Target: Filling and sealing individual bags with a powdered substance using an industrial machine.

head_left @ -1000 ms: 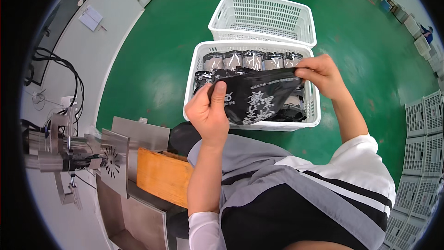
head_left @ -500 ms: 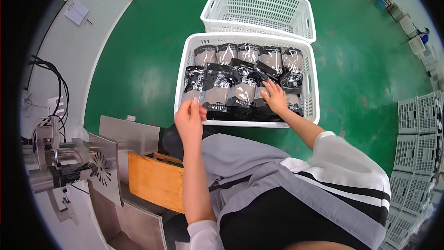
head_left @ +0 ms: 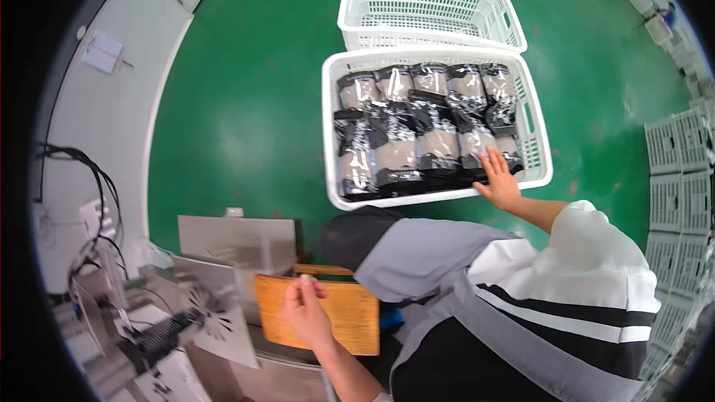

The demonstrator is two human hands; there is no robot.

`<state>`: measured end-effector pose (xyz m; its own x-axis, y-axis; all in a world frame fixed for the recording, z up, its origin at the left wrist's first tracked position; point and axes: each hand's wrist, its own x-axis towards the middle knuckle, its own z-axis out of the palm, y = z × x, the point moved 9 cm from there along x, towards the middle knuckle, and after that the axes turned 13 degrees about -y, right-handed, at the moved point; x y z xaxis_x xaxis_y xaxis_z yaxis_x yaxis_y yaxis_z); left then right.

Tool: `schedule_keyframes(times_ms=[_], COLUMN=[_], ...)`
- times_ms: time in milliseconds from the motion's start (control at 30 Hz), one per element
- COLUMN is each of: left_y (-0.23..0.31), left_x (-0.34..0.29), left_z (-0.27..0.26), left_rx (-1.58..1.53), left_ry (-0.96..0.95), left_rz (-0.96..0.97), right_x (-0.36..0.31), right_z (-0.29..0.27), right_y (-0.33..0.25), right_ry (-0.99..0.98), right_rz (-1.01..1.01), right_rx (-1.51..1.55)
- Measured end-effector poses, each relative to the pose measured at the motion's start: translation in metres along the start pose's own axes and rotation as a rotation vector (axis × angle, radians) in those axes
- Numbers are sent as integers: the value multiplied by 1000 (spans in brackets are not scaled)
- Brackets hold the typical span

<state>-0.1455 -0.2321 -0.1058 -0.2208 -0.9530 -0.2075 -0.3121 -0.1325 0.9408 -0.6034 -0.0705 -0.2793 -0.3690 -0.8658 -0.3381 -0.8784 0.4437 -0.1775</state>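
A white plastic crate point(head_left: 332, 150) on the green floor holds several black packets with clear windows point(head_left: 397, 156), laid in rows. My right hand point(head_left: 498, 179) rests flat at the crate's near right corner, fingers spread, touching the nearest packet and holding nothing. My left hand point(head_left: 302, 310) hovers over a wooden board point(head_left: 356, 321) at the lower left, fingers loosely curled, with nothing in it.
An empty white crate point(head_left: 428, 4) stands behind the filled one. Grey metal plates point(head_left: 237, 243) and a machine with cables point(head_left: 112, 305) sit at the lower left. Stacked grey crates point(head_left: 681, 171) line the right edge. A white wall point(head_left: 112, 97) curves along the left.
The black packet held in both hands a second ago now lies in the crate. My left hand has pulled back from the crate to the wooden board; my right hand stays at the crate's near edge.
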Motion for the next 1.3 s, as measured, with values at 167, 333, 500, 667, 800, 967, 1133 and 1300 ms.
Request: schedule_keyframes(times_ms=[167, 333, 500, 667, 800, 967, 1133, 1300], left_y=[-12, -75, -75, -71, -58, 32, 121, 146], left_x=[27, -9, -79, -149, -200, -282, -361, -405], left_z=[-45, -59, -38, -5, 34, 128, 178, 202], left_rx=[172, 260, 197, 149, 43, -210, -273, -258], left_ry=[-139, -271, -287, -228, -88, -28, 73, 205], left_rz=[-44, -431, -754, -865, -950, -966, -1075, -1000], right_x=[-1, -2, 16, 19, 14, 17, -9, -38], right_z=[1, -8, -12, -3, 2, -5, -42, -119], right_y=[-4, -1, -10, 1, 1, 12, 43, 42], right_ry=[-79, -3, -25, -42, -32, -257, -503, -535], right_rz=[33, 35, 67, 73, 20, -1, -52, -99], right_rx=[-27, -76, -53, -62, -19, 98, 314, 282])
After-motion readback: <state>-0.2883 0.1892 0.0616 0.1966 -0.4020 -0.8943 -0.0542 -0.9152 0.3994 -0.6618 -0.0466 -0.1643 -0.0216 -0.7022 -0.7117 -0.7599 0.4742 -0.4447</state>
